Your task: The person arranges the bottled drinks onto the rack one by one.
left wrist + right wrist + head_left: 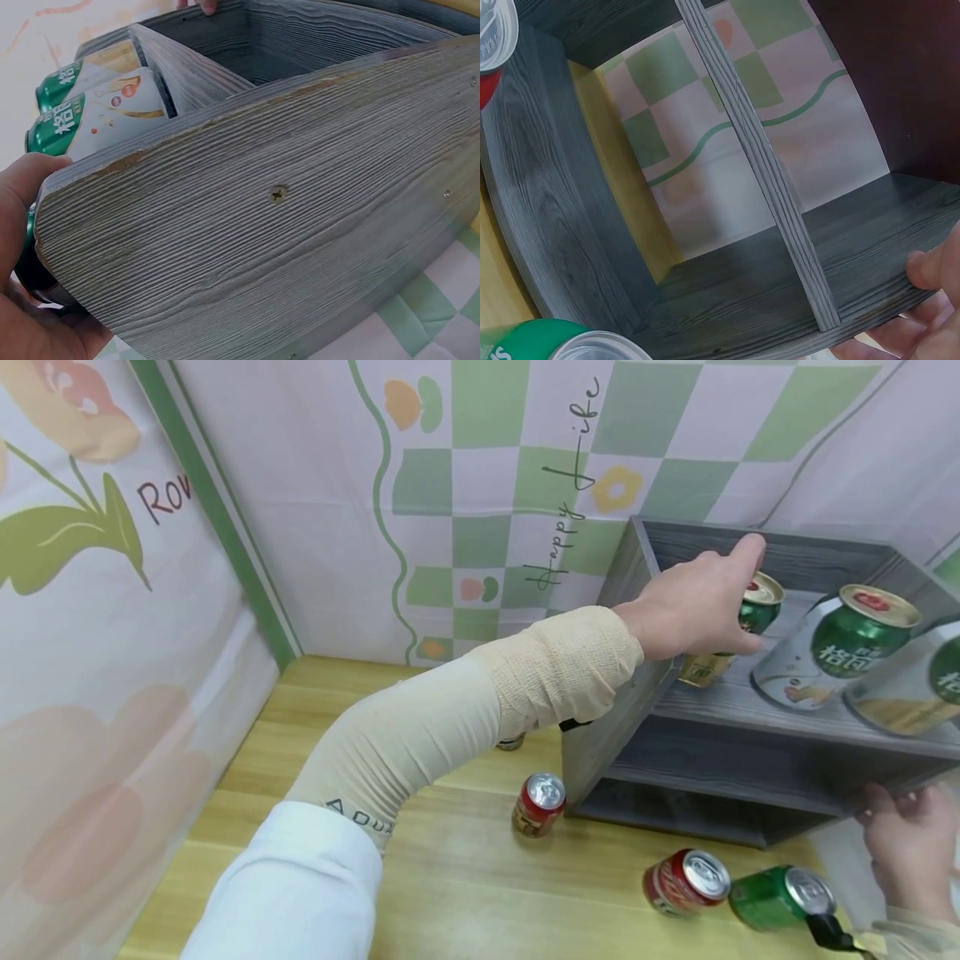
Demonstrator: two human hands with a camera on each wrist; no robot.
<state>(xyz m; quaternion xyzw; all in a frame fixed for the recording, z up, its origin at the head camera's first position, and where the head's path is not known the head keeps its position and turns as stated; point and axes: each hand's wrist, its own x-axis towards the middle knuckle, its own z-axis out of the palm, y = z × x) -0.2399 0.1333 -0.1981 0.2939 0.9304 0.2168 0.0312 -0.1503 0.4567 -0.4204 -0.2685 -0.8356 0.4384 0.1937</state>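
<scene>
A grey wood-grain shelf unit (611, 727) stands at the right in the head view. My left hand (690, 610) reaches over its left side board, thumb and fingers round a green and gold can (762, 602) on the upper level; the hand hides much of this can. Beside it stand a white and green can (806, 647) and another similar can (918, 681), cut off by the frame edge. My right hand (915, 843) grips the unit's right side board low down. In the right wrist view, the thumb (930, 266) lies inside the board, the other fingers outside.
On the wood-look surface (450, 877) stand a small red can (534, 818), a larger red can (671, 885) and a green can (765, 897). Another can (512, 742) shows partly under my left forearm. A patterned cloth (322, 527) hangs behind and at the left.
</scene>
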